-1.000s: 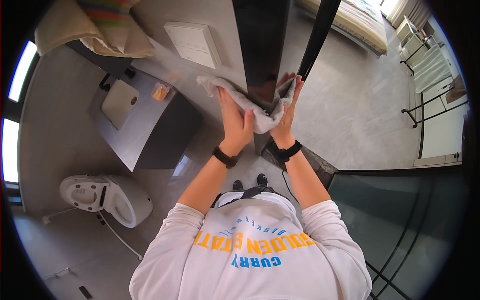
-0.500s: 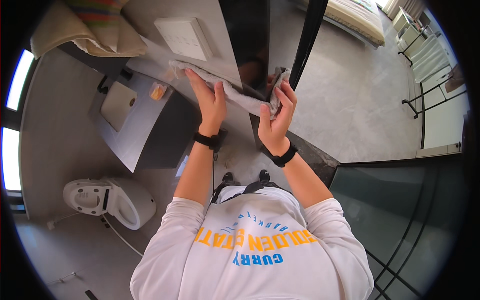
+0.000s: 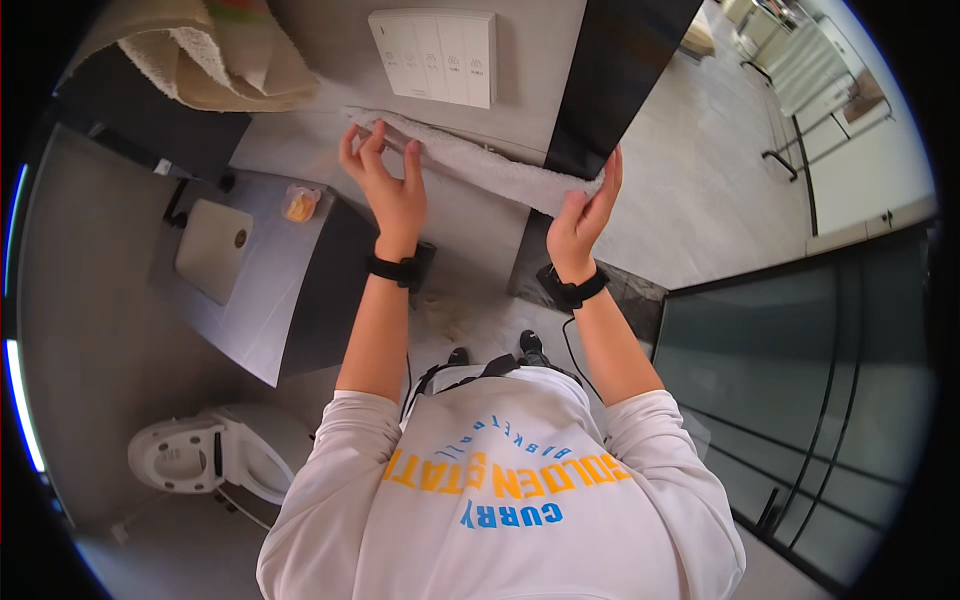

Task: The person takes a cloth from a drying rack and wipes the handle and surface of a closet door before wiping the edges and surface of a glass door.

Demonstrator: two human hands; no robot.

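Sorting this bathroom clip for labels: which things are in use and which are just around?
In use: grey towel, stretched between left hand and right hand.

Just around: beige towel, wall switch panel, washbasin, toilet.

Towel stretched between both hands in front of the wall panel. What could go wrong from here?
1. The left hand grips the towel only at its end with fingertips; it may slip and drop.
2. The towel hangs right below the switch panel; lifting it could brush the switches.
3. The right hand is close to the dark door edge and might knock it.
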